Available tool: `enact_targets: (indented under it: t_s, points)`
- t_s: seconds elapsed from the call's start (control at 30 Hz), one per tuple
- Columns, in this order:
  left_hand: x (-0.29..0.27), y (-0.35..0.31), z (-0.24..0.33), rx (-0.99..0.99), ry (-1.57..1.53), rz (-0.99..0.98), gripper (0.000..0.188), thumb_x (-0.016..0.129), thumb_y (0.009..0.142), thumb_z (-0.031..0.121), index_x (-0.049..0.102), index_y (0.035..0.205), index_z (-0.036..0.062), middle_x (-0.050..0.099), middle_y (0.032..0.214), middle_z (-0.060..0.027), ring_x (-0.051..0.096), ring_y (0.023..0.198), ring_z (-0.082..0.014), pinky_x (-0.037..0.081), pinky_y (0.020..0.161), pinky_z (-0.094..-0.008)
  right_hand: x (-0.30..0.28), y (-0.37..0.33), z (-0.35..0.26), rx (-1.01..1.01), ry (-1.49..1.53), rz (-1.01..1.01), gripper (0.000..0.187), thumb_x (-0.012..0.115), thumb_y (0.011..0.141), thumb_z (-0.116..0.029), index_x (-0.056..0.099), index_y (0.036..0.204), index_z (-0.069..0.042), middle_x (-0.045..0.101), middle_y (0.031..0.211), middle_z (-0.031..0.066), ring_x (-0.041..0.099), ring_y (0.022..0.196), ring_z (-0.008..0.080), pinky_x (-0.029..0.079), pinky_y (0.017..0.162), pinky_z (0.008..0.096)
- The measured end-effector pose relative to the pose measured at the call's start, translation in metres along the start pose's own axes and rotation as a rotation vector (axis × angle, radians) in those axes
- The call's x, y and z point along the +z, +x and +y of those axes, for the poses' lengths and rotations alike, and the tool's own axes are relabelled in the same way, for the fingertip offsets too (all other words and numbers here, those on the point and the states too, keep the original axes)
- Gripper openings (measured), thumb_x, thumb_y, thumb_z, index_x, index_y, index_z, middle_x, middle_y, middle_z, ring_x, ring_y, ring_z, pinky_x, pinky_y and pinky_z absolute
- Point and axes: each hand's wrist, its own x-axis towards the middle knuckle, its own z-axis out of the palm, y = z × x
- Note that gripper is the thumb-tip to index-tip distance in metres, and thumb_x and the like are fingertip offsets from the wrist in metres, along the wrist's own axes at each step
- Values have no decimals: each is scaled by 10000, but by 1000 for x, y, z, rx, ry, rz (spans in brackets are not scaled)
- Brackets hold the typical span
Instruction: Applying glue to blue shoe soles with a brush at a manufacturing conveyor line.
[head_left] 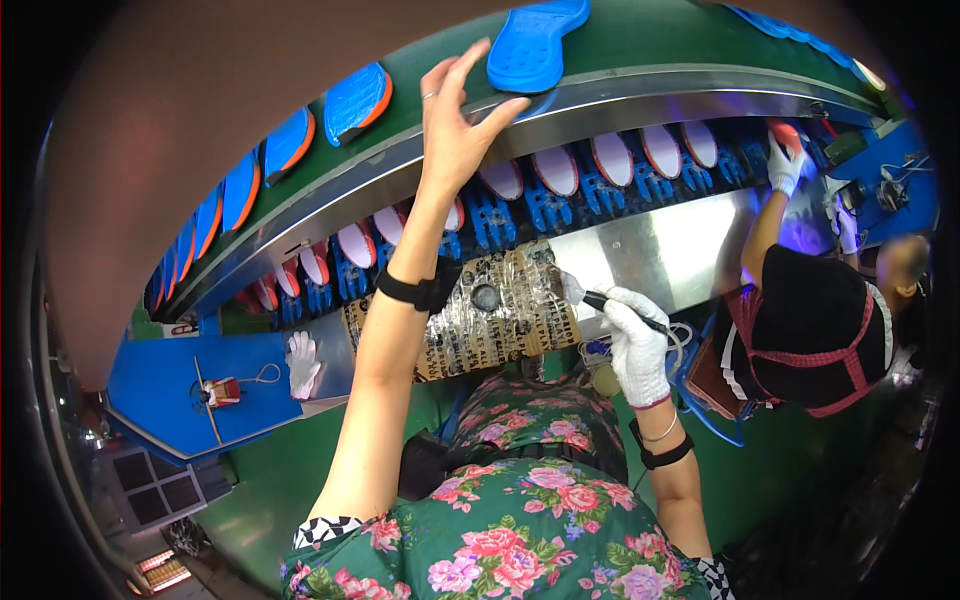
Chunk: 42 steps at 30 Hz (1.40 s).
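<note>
My left hand (455, 125) is bare, fingers spread, reaching up to the green upper belt (620, 45). Its fingertips are just beside a blue insole (533, 45) lying on that belt; it grips nothing. My right hand (637, 350) wears a white glove and holds a thin dark brush (615, 303), bristles pointing up-left. A row of white and red oval shoe forms (612, 158) on blue holders runs below the belt's metal rim.
More blue and orange insoles (357, 100) ride the belt to the left. A cardboard panel wrapped in plastic (500, 315) sits in front of me. To the right a person (815, 325) in a white glove reaches to the forms. A spare white glove (302, 362) lies at left.
</note>
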Motion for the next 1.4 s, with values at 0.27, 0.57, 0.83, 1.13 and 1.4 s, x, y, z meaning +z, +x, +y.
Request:
enact_targets:
  t_s: [0.27, 0.57, 0.83, 1.13, 1.4]
  points:
    - [15, 25, -12, -28, -54, -134, 598, 1009, 791, 346, 605, 1092, 23, 661, 1206, -147, 691, 1124, -247, 618, 847, -397, -12, -5, 9, 2, 129, -24, 215, 747, 945, 67, 774, 1158, 57, 787, 1206, 192, 775, 1037, 248, 610, 794, 278]
    - [-61, -164, 70, -346, -458, 64, 899, 871, 855, 58, 410, 1626, 91, 476, 1537, -181, 544, 1432, -317, 482, 1202, -460, -14, -36, -29, -16, 362, -139, 240, 671, 978, 90, 734, 1205, 43, 733, 1294, 218, 724, 1083, 241, 597, 809, 255]
    - [-27, -187, 56, -967, -1091, -218, 746, 761, 828, 146, 496, 1507, -15, 689, 1293, -154, 720, 1132, -270, 597, 1054, -428, 54, -34, -52, -224, 24, -205, 238, 709, 917, 101, 743, 1145, 42, 735, 1310, 259, 738, 1131, 318, 613, 934, 392]
    - [-12, -242, 73, -1173, -1839, -162, 1124, 613, 880, 892, 473, 1603, 43, 602, 1541, -251, 644, 1349, -437, 521, 1168, -577, 94, -25, -70, -876, -713, -249, 182, 828, 795, 134, 799, 952, 47, 782, 924, 153, 752, 820, 226, 598, 746, 343]
    - [1, -240, 87, -1211, -1701, -74, 1076, 267, 974, 948, 460, 1636, 122, 650, 1477, -120, 663, 1277, -278, 549, 1109, -475, 99, -5, -77, -1153, -1033, -242, 244, 836, 800, 86, 828, 1029, 0, 803, 1028, 159, 769, 898, 259, 610, 804, 371]
